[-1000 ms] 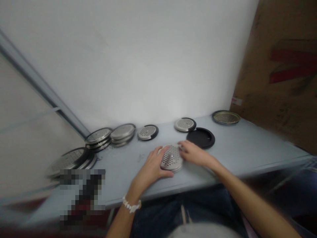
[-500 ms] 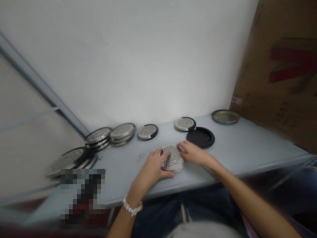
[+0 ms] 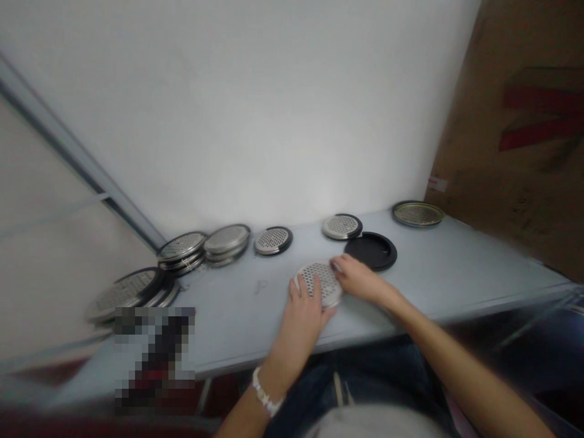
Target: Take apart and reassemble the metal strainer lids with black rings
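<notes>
A round, perforated metal disc point(image 3: 325, 281) lies near the front of the grey table. My left hand point(image 3: 305, 307) rests on its lower left part, fingers spread over the holes and thumb at the near edge. At the disc's upper right edge is my right hand point(image 3: 356, 277), its fingers curled together; whatever they may pinch is too small and blurred to make out. Just behind my right hand sits a black round tray-like piece point(image 3: 371, 250), touching a perforated disc with a black rim point(image 3: 341, 227).
Another perforated disc point(image 3: 272, 241) is behind on the left. Stacks of discs point(image 3: 181, 250) point(image 3: 225, 243) point(image 3: 130, 295) stand farther left. A gold-rimmed disc point(image 3: 418, 214) lies at the back right by a cardboard box point(image 3: 515, 182). A white wall borders the table point(image 3: 456, 274).
My left hand has shifted right and now lies flatter on the disc, with its fingers pointing up. My right hand stays at the disc's right edge, moved only slightly.
</notes>
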Motion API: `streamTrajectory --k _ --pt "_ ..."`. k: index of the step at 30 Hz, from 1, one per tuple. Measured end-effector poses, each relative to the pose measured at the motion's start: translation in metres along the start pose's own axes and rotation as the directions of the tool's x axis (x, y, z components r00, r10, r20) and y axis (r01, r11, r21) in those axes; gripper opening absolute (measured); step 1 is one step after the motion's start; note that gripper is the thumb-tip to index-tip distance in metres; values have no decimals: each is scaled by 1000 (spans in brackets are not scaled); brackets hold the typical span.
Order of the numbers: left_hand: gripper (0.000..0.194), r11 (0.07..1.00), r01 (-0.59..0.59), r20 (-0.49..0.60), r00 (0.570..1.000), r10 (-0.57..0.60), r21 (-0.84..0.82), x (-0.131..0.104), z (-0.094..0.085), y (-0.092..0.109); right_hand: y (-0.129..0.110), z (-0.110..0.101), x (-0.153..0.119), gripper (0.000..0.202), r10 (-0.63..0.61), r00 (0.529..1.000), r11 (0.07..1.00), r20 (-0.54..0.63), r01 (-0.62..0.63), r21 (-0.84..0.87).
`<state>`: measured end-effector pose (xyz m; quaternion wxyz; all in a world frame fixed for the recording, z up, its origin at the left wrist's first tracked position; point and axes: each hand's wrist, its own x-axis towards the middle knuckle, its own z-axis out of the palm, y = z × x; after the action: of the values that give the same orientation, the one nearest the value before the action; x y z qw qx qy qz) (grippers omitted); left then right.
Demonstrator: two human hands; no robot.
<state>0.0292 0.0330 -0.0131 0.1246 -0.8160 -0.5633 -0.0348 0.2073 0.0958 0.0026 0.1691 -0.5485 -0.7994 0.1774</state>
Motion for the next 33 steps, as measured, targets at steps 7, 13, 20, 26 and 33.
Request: streamTrajectory --k 7,13,20,26,33 --pt "75 997 -1 20 1000 2 -71 4 -8 9 6 1 3 29 8 1000 999 -11 -9 -45" --pt "64 962 -43 53 997 60 -270 9 -18 -32 2 6 2 30 -4 1000 985 -9 2 -175" --pt "84 914 -29 93 993 73 -404 11 -11 -48 1 -9 0 28 25 997 970 -77 -43 -239" --pt "88 914 -44 98 991 91 -402 11 -12 -48 57 -37 -1 39 310 832 845 -461 -463 -267" --pt "84 919 -88 12 995 101 -385 12 -2 -51 98 -36 3 39 332 876 897 -350 -408 -170"
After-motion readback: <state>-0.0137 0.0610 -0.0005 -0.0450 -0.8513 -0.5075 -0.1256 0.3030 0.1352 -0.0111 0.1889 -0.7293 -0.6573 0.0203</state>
